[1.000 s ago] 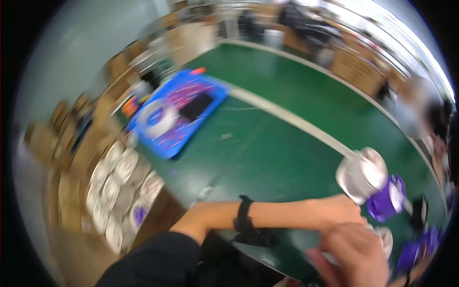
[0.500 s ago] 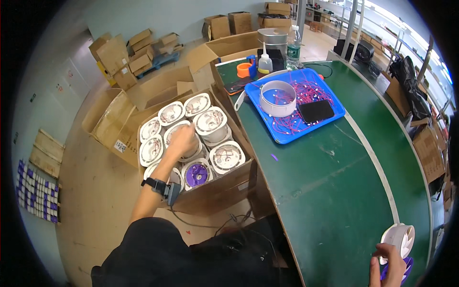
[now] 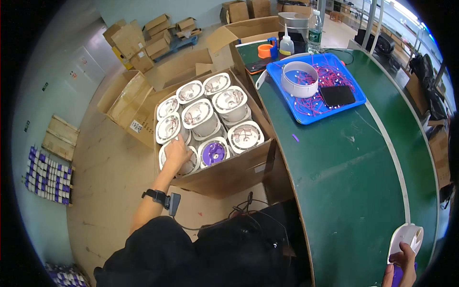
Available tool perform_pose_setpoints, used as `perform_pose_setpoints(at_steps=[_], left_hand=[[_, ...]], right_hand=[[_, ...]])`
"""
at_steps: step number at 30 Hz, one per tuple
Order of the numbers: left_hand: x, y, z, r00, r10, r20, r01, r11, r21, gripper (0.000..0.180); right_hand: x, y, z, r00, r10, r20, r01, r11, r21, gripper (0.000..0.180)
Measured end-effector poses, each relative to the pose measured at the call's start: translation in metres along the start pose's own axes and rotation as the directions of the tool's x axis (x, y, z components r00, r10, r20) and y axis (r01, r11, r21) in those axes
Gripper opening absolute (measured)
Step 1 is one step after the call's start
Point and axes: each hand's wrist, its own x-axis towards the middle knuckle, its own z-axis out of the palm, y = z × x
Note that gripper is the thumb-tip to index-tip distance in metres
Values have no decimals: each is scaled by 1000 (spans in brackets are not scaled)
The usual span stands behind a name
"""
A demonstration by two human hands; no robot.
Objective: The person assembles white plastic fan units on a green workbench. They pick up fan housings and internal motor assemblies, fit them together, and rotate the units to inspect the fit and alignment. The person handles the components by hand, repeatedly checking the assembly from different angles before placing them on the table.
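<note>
My left hand (image 3: 177, 155) reaches into a carton (image 3: 224, 170) of white plastic housings. Its fingers are closed at the rim of a white housing (image 3: 192, 162) in the near left corner; the fingertips are partly hidden. Round it stand several like housings with thin wires in their tops. One of them, a housing with a purple disc (image 3: 213, 153), sits just to the right. At the lower right, over the green table, my right hand (image 3: 405, 262) grips a white round part (image 3: 401, 239) with blade-like ribs and a purple piece beneath it.
A blue tray (image 3: 303, 117) on the green table (image 3: 349, 191) holds pink wires, a white ring (image 3: 300, 91) and a black phone (image 3: 337, 96). Behind it stand a squeeze bottle (image 3: 286, 45), an orange tape roll (image 3: 266, 50) and a water bottle (image 3: 314, 33). Open cartons (image 3: 129, 103) lie left; cables hang below the carton.
My left hand has moved from the middle housing towards me, to the near left one. The right hand still holds the white and purple part, now turned a little. The view has shifted.
</note>
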Motion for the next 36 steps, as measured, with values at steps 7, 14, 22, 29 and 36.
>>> perform_pose_setpoints(at_steps=[7,14,22,29,36], left_hand=[[-2,-2,16,999,-34,1,34,999,-37,54],[-10,-25,-32,971,23,-239,-49,994,-102,27],[-3,13,-94,798,178,-575,-268,961,-74,21],[-30,131,-182,785,263,-561,-619,274,-736,21],[-145,379,-172,350,933,-87,36,-107,-994,21]], right_hand=[[-19,-4,-13,999,3,-53,0,999,54,38],[-40,10,-23,992,2,-127,6,998,63,40],[-54,9,-13,968,139,-209,-118,987,111,54],[-26,-13,15,998,-31,-58,46,960,276,27],[-60,-56,44,800,-578,-159,558,815,-156,16]])
